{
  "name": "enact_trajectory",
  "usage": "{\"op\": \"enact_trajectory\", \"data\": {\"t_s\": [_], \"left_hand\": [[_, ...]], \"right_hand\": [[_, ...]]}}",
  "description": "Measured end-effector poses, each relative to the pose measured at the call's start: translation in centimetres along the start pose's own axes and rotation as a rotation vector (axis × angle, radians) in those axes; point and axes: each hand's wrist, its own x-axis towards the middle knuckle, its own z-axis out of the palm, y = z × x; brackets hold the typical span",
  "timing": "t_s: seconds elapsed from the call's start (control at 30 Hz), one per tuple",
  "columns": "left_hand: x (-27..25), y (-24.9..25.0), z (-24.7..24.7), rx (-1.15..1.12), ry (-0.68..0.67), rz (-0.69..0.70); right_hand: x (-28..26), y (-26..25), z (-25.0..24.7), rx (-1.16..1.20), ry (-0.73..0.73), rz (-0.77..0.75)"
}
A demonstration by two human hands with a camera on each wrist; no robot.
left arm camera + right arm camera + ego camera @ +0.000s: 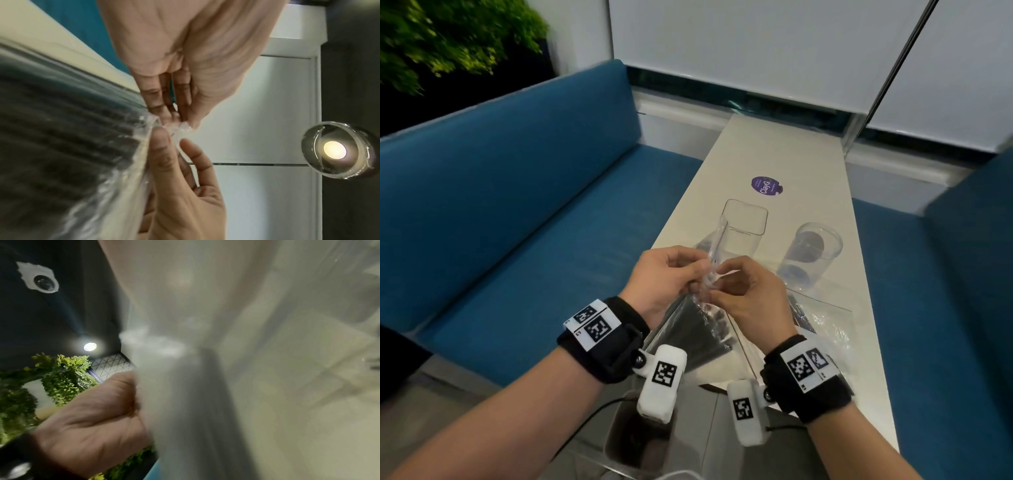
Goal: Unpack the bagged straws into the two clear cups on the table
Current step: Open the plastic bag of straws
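Observation:
A clear plastic bag (688, 329) full of black straws (61, 129) is held up over the near end of the white table (784, 154). My left hand (697, 270) and right hand (722, 277) pinch its crumpled top from opposite sides. The left wrist view shows the left hand's fingertips (180, 116) and the right hand's fingertips (162, 134) meeting on the plastic. A clear strip of the bag sticks up above the hands. A square clear cup (744, 222) stands just beyond the hands. A round clear cup (813, 250) stands to its right. The bag (205, 386) fills the right wrist view.
A second crumpled clear bag (825, 322) lies on the table under my right wrist. A purple round sticker (767, 185) is on the tabletop behind the cups. Blue sofa seats (534, 205) run along both long sides of the narrow table.

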Motion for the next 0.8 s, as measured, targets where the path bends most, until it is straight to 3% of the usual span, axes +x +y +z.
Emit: {"op": "enact_trajectory", "data": {"t_s": [0.07, 0.13, 0.23, 0.4, 0.53, 0.67, 0.8], "left_hand": [[0.2, 0.1, 0.0, -0.064, 0.064, 0.026], [0.4, 0.0, -0.2, -0.05, 0.137, 0.085], [0.8, 0.0, -0.5, -0.048, 0.224, 0.165], [1.1, -0.1, -1.3, -0.024, 0.274, 0.208], [0.7, -0.4, -2.1, 0.096, 0.013, 0.025], [0.6, 0.4, -2.3, 0.087, -0.024, -0.021], [0.7, 1.2, -2.8, 0.067, -0.097, -0.06]], "right_hand": [[0.1, -0.3, -0.3, -0.168, 0.022, 0.021], [0.1, -0.5, -0.7, -0.282, -0.074, 0.025], [0.3, -1.0, -1.2, -0.272, -0.223, 0.012], [0.7, -1.3, -1.1, -0.302, -0.022, -0.045], [0.9, -1.2, -0.1, -0.181, 0.085, -0.09], [0.8, -1.1, 0.3, -0.21, -0.039, -0.239], [0.6, -1.2, 0.3, -0.161, -0.144, -0.177]]}}
